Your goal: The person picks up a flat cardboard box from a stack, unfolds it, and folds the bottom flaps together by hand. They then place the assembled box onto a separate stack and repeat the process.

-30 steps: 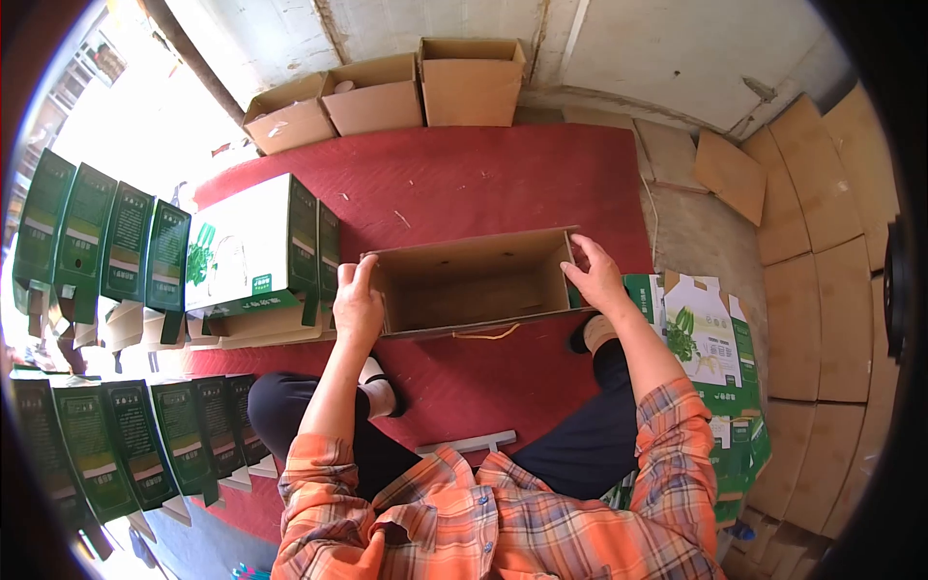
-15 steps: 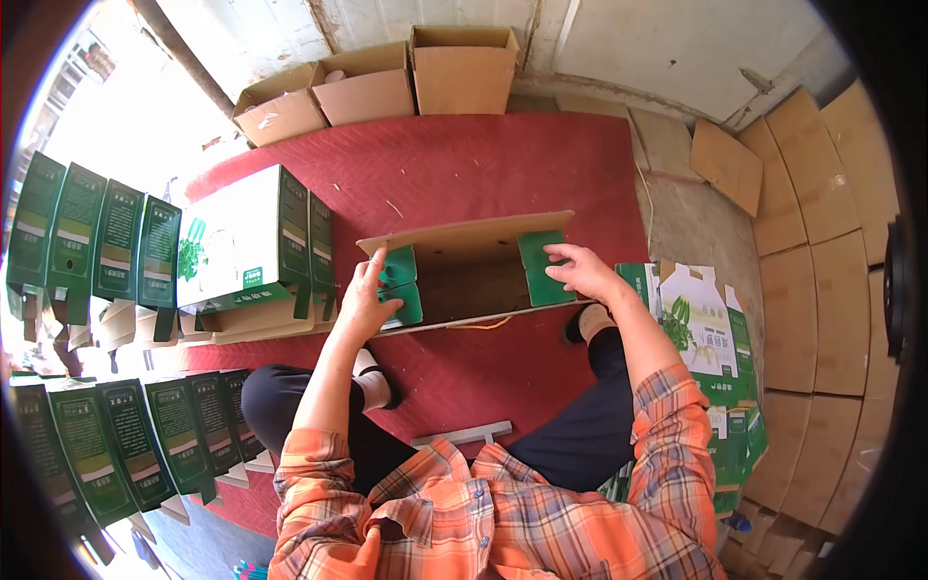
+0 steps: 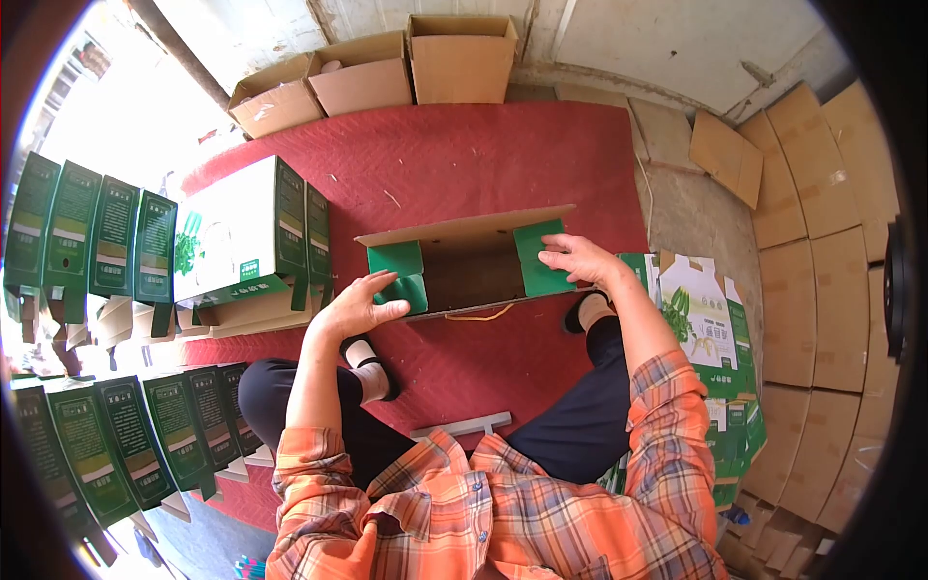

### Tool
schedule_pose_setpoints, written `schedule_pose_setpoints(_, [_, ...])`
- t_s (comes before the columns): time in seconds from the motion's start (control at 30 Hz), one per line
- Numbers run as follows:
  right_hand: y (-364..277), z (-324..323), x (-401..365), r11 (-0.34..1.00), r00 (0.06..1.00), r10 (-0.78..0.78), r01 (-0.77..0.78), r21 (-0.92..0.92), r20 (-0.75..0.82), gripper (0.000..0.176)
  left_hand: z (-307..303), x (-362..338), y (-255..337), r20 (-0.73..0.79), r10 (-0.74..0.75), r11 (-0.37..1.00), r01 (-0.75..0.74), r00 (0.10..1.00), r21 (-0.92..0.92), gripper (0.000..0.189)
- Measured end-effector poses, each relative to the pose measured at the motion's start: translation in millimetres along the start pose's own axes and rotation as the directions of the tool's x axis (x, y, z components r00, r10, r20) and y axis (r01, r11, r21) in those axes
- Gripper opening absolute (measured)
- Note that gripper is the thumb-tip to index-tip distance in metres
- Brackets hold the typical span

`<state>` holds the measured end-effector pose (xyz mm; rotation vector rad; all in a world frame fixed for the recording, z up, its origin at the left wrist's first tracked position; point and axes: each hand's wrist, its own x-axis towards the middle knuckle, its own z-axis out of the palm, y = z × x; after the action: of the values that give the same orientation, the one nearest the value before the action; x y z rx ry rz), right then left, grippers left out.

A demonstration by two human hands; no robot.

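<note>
An open carton (image 3: 474,275) stands on the red mat between my legs, its brown inside facing up. Green flaps fold inward at its two ends: a left flap (image 3: 396,258) and a right flap (image 3: 547,277). A yellow cord handle (image 3: 493,315) hangs along the near side. My left hand (image 3: 356,307) is open at the left end, thumb apart from the fingers, touching the edge of the flap. At the other end my right hand (image 3: 583,261) rests with its fingers stretched over the right flap, also open.
Rows of green cartons (image 3: 116,237) stand to the left, beside a white-and-green carton (image 3: 227,232). Flat printed cardboard (image 3: 701,319) lies to the right. Brown boxes (image 3: 462,63) line the back wall; a brown carton stack (image 3: 836,309) rises at far right. A grey bar (image 3: 464,425) lies near me.
My left hand has shifted down and left, turning flatter. The left flap now lies smoother across the opening. My right hand has moved slightly up, still on the right flap.
</note>
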<state>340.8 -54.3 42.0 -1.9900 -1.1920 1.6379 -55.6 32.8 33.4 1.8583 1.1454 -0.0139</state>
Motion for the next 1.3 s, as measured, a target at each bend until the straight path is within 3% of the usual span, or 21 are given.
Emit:
schedule_pose_setpoints(0.07, [-4, 0, -5, 1.0, 1.0, -0.007, 0.006, 0.024, 0.015, 0.081, -4, -3, -6, 0.132, 0.091, 0.992, -0.101, 0.987, 0.07, 0.096])
schedule_pose_setpoints(0.13, [-5, 1, -4, 0.999, 1.0, -0.021, 0.021, 0.035, 0.01, 0.081, -5, -8, 9, 0.121, 0.143, 0.979, -0.158, 0.982, 0.132, 0.099])
schedule_pose_setpoints(0.2, [0, 1, 2, 0.998, 0.999, -0.037, 0.037, 0.046, 0.002, 0.081, -6, -13, 27, 0.055, 0.042, 0.996, -0.046, 0.998, 0.076, 0.08])
schedule_pose_setpoints(0.23, [8, 0, 11, 0.997, 0.997, -0.078, 0.078, 0.021, 0.002, 0.075, -4, -8, 26, 0.057, 0.043, 0.996, -0.048, 0.997, 0.076, 0.08])
schedule_pose_setpoints(0.33, [17, 0, 18, 0.991, 0.99, -0.134, 0.135, 0.023, -0.034, 0.066, 3, 5, 28, -0.067, 0.032, 0.992, -0.024, 0.997, 0.121, 0.053])
schedule_pose_setpoints(0.4, [18, -1, 18, 0.987, 0.986, -0.15, 0.153, 0.049, -0.071, 0.062, 8, 9, 33, -0.265, -0.056, 0.986, 0.095, 0.963, 0.138, 0.037])
schedule_pose_setpoints(0.43, [18, 0, 18, 0.968, 0.968, -0.203, 0.176, -0.181, -0.147, 0.061, 15, 16, 23, -0.335, 0.003, 0.983, 0.059, 0.942, 0.174, 0.032])
schedule_pose_setpoints(0.47, [18, 2, 17, 0.9, 0.94, -0.271, 0.171, -0.401, -0.207, 0.06, 24, 22, 13, -0.336, 0.003, 0.983, 0.059, 0.942, 0.174, 0.032])
schedule_pose_setpoints(0.53, [16, 16, 15, 0.829, 0.892, -0.362, 0.174, -0.532, -0.272, 0.051, 38, 28, 6, -0.493, 0.19, 0.933, -0.001, 0.849, 0.359, 0.035])
schedule_pose_setpoints(0.6, [14, 34, 13, 0.646, 0.761, -0.549, 0.122, -0.754, -0.347, 0.034, 48, 30, 11, -0.446, 0.162, 0.909, 0.042, 0.88, 0.414, 0.042])
schedule_pose_setpoints(0.67, [17, 44, 17, 0.61, 0.721, -0.604, 0.146, -0.779, -0.338, 0.031, 59, 24, 18, -0.456, 0.395, 0.791, -0.043, 0.798, 0.61, 0.047])
schedule_pose_setpoints(0.7, [15, 49, 17, 0.542, 0.683, -0.665, 0.161, -0.825, -0.303, 0.032, 60, 21, 21, -0.4, 0.379, 0.815, -0.096, 0.834, 0.572, 0.066])
schedule_pose_setpoints(0.73, [12, 54, 16, 0.469, 0.642, -0.721, 0.173, -0.866, -0.263, 0.033, 62, 17, 25, -0.399, 0.38, 0.814, -0.097, 0.834, 0.572, 0.066])
schedule_pose_setpoints(0.77, [12, 59, 12, 0.513, 0.695, -0.675, 0.2, -0.835, -0.248, 0.043, 66, 13, 29, -0.347, 0.389, 0.795, -0.122, 0.854, 0.594, 0.078])
schedule_pose_setpoints(0.83, [12, 72, 4, 0.464, 0.676, -0.71, 0.24, -0.853, -0.196, 0.049, 69, 10, 32, -0.246, 0.366, 0.765, -0.14, 0.897, 0.628, 0.102])
schedule_pose_setpoints(0.87, [12, 77, 1, 0.409, 0.655, -0.743, 0.282, -0.868, -0.138, 0.055, 72, 12, 29, -0.241, 0.371, 0.765, -0.148, 0.897, 0.627, 0.102])
schedule_pose_setpoints(0.9, [13, 83, 1, 0.387, 0.704, -0.702, 0.251, -0.887, -0.107, 0.065, 74, 15, 27, -0.245, 0.379, 0.751, -0.141, 0.892, 0.645, 0.1])
schedule_pose_setpoints(1.0, [15, 92, 9, 0.339, 0.736, -0.667, 0.159, -0.927, -0.118, 0.064, 79, 22, 22, -0.262, 0.403, 0.746, -0.148, 0.877, 0.65, 0.095])
schedule_pose_setpoints(1.03, [17, 93, 13, 0.32, 0.686, -0.717, 0.167, -0.933, -0.123, 0.06, 80, 24, 22, -0.278, 0.411, 0.756, -0.155, 0.868, 0.635, 0.092])
schedule_pose_setpoints(1.13, [16, 91, 13, 0.327, 0.743, -0.663, 0.182, -0.928, -0.088, 0.054, 81, 26, 22, -0.291, 0.411, 0.764, -0.152, 0.864, 0.627, 0.084])
schedule_pose_setpoints(1.3, [19, 87, 15, 0.322, 0.733, -0.677, 0.219, -0.921, -0.062, 0.057, 80, 27, 24, -0.281, 0.385, 0.779, -0.146, 0.879, 0.61, 0.078])
